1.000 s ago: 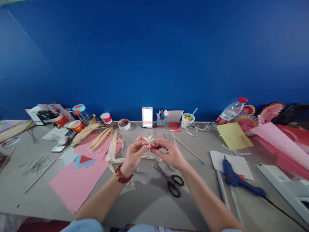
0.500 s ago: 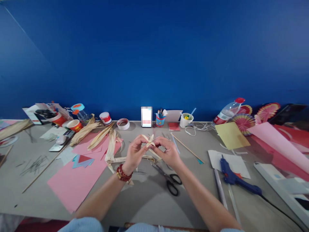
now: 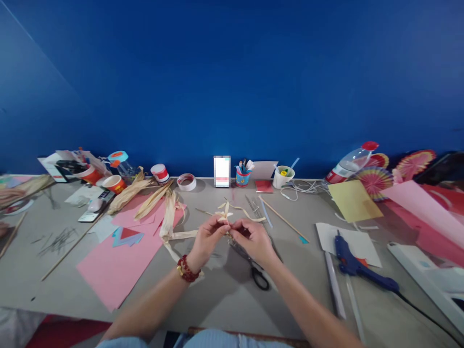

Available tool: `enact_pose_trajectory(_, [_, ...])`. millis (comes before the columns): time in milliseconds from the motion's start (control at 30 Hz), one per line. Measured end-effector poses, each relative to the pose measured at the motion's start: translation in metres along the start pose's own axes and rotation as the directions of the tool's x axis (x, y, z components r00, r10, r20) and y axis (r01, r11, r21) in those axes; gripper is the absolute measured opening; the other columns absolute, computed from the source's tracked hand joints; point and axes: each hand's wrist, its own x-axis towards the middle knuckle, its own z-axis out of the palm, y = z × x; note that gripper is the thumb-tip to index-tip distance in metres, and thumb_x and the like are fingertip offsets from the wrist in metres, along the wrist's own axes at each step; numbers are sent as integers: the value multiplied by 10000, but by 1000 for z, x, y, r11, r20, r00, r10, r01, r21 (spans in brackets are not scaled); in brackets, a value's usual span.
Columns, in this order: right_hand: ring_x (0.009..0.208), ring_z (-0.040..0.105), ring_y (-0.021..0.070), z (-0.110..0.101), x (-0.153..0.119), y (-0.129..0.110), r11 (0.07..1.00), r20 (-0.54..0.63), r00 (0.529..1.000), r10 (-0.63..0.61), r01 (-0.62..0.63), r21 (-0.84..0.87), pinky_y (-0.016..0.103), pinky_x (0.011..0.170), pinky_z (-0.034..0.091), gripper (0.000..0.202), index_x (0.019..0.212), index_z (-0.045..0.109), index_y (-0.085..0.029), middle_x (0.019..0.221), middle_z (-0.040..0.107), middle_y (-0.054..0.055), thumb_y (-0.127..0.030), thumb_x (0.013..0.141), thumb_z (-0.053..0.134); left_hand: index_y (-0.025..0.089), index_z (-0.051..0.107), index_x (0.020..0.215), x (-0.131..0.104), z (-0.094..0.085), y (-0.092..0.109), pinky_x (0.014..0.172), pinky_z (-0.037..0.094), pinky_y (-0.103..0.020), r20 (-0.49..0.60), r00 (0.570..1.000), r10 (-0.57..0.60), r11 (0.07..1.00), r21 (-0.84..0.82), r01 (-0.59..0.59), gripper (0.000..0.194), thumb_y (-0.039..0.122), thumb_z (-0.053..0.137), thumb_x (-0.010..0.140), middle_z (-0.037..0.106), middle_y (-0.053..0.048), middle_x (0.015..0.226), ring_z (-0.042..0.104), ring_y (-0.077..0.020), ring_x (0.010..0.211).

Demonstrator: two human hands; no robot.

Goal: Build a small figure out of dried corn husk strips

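Between my two hands stands a small pale flower of corn husk (image 3: 225, 211), its petals pointing up and outward. My left hand (image 3: 210, 239) pinches its base between thumb and fingers. Close against it, my right hand (image 3: 253, 239) also has thumb and fingertips pressed together at the base, where the fingers hide the stem. Beneath my right hand lie black-handled scissors (image 3: 260, 279), partly covered. Strips of corn husk (image 3: 181, 235) lie to the left of my hands, and a curled husk strip (image 3: 250, 213) lies just beyond them.
Pink paper (image 3: 116, 270) and dried husks (image 3: 130, 193) spread at left. A blue glue gun (image 3: 350, 261) with a cord and a power strip (image 3: 420, 275) lie at right. Along the wall stand a tape roll (image 3: 186, 182), a phone (image 3: 222, 171), a pen cup (image 3: 242, 178) and a bottle (image 3: 350, 164).
Both hands have moved slightly down toward me and shifted their hold from around the petals to the flower's base. The petals now stand above the fingers.
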Motion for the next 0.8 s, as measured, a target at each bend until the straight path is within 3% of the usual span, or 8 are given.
enact_pose_trajectory(100, [592, 523, 121, 3, -10, 3, 996, 8, 998, 67, -67, 59, 220, 566, 412, 103, 735, 619, -186, 653, 592, -15, -253, 813, 616, 175, 678, 805, -9, 0, -6, 775, 471, -272, 9, 1000, -3, 997, 73, 3, 173, 346, 699, 821, 635, -22, 802, 577, -157, 797])
enact_pose_trajectory(300, [584, 520, 125, 7, -18, 23, 968, 43, 991, 129, -135, 212, 229, 570, 419, 144, 751, 621, -185, 664, 587, -12, -320, 789, 657, 166, 673, 793, -16, -2, -12, 770, 472, -287, 31, 995, 99, 953, 285, -104, 216, 361, 634, 875, 630, -43, 800, 581, -175, 797])
enact_pose_trajectory(533, [626, 555, 142, 8, -22, 33, 990, 4, 999, 48, -48, 134, 232, 601, 436, 99, 786, 639, -191, 709, 623, 0, -282, 822, 624, 185, 680, 860, -18, -1, -13, 805, 482, -310, 96, 966, 241, 880, 399, -259, 126, 305, 643, 871, 663, -54, 853, 603, -188, 852])
enact_pose_trajectory(800, [681, 596, 157, 3, -26, 32, 998, -3, 999, -51, 51, -32, 231, 656, 457, 65, 804, 649, -191, 740, 658, 11, -189, 800, 584, 186, 679, 848, -20, -1, -11, 782, 495, -310, 148, 957, 251, 849, 441, -291, 89, 240, 618, 886, 658, -52, 859, 629, -182, 832])
